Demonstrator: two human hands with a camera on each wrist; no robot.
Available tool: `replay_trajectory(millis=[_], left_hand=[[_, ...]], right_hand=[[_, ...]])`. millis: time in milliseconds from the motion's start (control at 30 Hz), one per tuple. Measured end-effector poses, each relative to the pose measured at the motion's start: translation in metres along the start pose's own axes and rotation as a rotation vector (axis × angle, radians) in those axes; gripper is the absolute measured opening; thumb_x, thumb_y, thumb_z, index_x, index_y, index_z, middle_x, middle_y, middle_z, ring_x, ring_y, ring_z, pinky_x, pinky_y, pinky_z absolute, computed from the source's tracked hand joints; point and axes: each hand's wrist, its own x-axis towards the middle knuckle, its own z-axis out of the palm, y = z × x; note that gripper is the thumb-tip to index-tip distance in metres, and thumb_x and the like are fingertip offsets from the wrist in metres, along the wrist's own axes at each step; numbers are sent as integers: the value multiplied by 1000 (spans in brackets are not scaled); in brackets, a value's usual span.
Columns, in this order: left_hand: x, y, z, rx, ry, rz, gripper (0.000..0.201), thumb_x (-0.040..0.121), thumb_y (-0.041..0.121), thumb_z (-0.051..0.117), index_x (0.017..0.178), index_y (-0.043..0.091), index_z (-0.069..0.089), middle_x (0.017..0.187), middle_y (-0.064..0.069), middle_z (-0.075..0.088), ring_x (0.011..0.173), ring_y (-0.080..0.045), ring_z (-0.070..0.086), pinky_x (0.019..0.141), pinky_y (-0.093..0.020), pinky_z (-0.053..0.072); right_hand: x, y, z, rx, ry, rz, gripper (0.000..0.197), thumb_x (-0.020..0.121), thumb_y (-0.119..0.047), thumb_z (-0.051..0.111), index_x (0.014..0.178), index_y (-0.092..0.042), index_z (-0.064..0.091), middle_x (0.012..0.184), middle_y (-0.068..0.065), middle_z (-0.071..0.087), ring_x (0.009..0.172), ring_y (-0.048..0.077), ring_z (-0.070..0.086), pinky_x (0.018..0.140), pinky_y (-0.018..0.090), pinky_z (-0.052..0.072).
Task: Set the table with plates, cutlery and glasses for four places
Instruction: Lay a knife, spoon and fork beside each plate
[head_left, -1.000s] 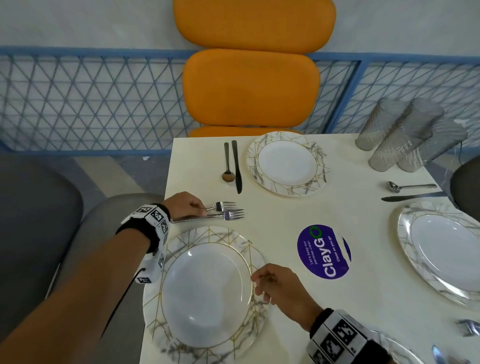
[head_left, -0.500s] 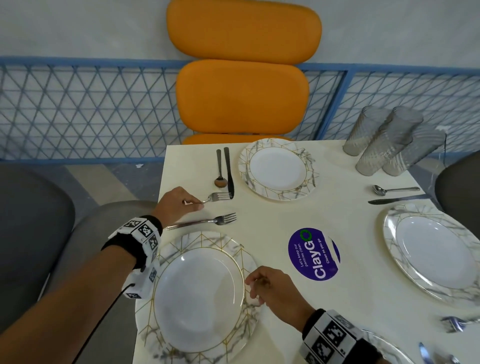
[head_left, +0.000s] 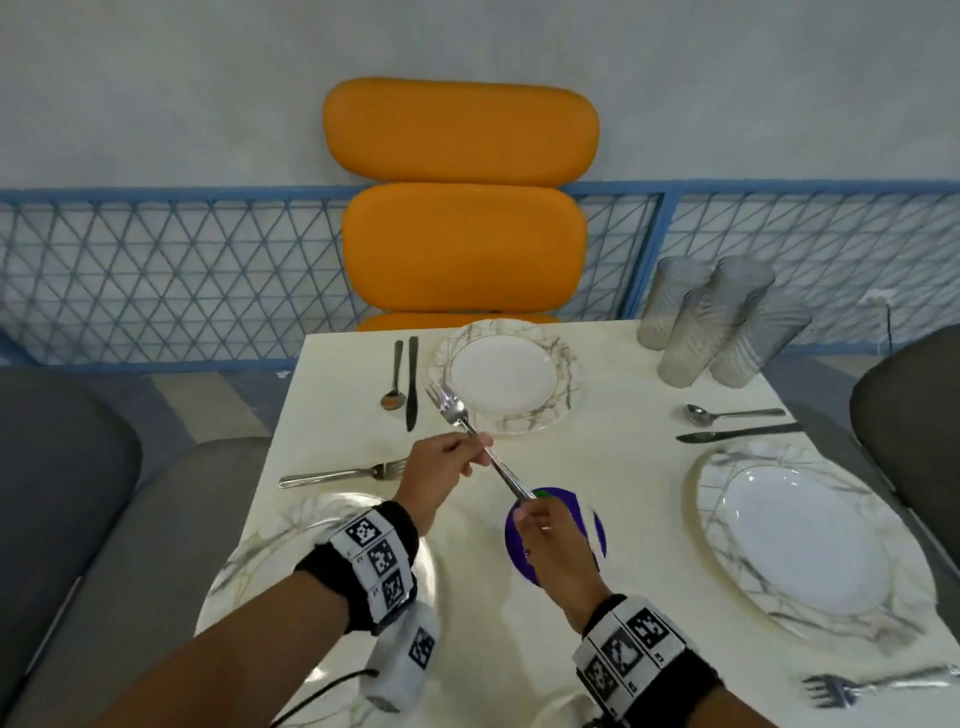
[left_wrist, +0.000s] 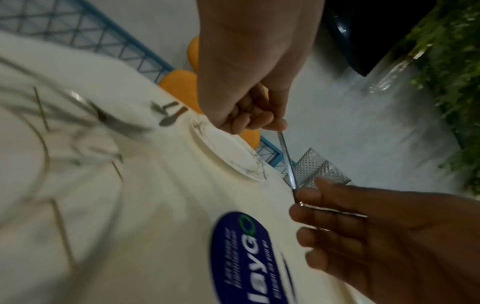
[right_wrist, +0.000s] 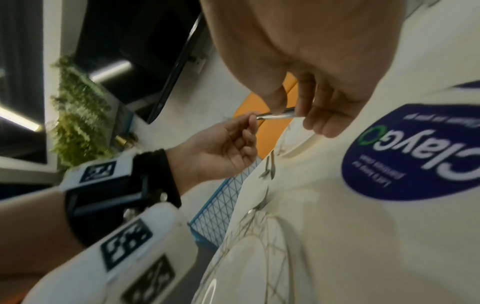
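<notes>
I see my left hand (head_left: 441, 470) at the middle of the head frame, pinching a fork (head_left: 480, 449) partway along its handle; its tines point toward the upper left, over the bench (head_left: 613, 467) just beside the far plate (head_left: 501, 376). My right hand (head_left: 545, 540), just below and right of it, pinches the handle's lower end between thumb and fingertips, above a blue round sticker (head_left: 514, 540). So both hands hold the one fork, clear of the bench. A second fork (head_left: 343, 472) lies flat at centre left, above the near plate (head_left: 249, 561) that my left forearm partly covers. A spoon (head_left: 395, 379) and knife (head_left: 412, 382) lie side by side left of the far plate. At right sits another plate (head_left: 810, 540), with a spoon (head_left: 732, 414) and knife (head_left: 737, 432) above it and a third fork (head_left: 878, 686) below. Four glasses (head_left: 711, 317) cluster at the upper right.
</notes>
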Motion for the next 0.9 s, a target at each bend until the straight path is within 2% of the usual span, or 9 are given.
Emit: replay_trajectory(millis=[67,167,267,333,467,567,667,767,900], left_hand=[[-2,-5,25,-108,-1,-52,18,85,21,65,89,4,73,69,2,67,59,-9,44,55,-19,34],[-3,-7,64,-214,-17,-118,18,87,18,63,93,3,71,74,-2,65,61,-9,45,57,-20,35],[-7,-6,100,-321,-56,-167,15,90,15,60,95,5,69,77,-3,65,62,-9,45,58,-21,35],[-9,-3,120,-389,-71,-208,16,91,15,58,99,5,68,75,-1,65,61,-8,45,57,-20,34],[-10,1,152,-493,-71,-324,10,91,17,59,86,11,65,67,0,66,53,-6,48,53,-18,35],[-17,1,166,-380,-173,-385,9,87,15,63,89,7,66,65,-1,66,51,-7,49,49,-18,38],[-15,7,170,-1,-154,-136,15,86,14,64,92,2,70,67,0,65,55,-7,51,50,-14,41],[4,13,165,418,-32,209,15,85,18,65,97,13,71,82,5,65,66,-1,56,66,-8,42],[33,12,163,466,-85,178,22,86,22,66,104,13,72,90,7,66,75,1,57,66,1,40]], right_hand=[[9,4,-27,138,40,60,9,93,-17,49,93,-8,53,75,0,54,66,13,49,66,25,44],[27,10,-63,329,71,72,11,91,-6,51,81,-2,54,66,5,54,59,17,49,56,22,45],[42,7,-91,695,199,69,11,89,5,51,98,-1,50,78,13,58,67,23,55,61,23,51],[51,5,-106,879,283,52,19,90,7,48,93,-10,41,82,11,56,70,23,58,65,24,54],[70,-3,-131,896,340,-2,29,89,12,44,82,-15,37,79,9,53,66,25,60,60,25,56],[90,-8,-147,728,391,-119,33,89,13,43,78,-18,38,79,8,50,59,22,54,56,24,55],[107,-14,-163,429,366,-252,33,90,9,46,77,-20,40,84,6,50,60,20,53,50,16,52],[122,-19,-171,250,272,-296,35,88,12,45,75,-20,41,79,4,50,58,17,53,45,11,47],[146,-20,-172,192,181,-321,34,88,11,47,76,-20,41,76,2,50,46,1,53,47,14,47]])
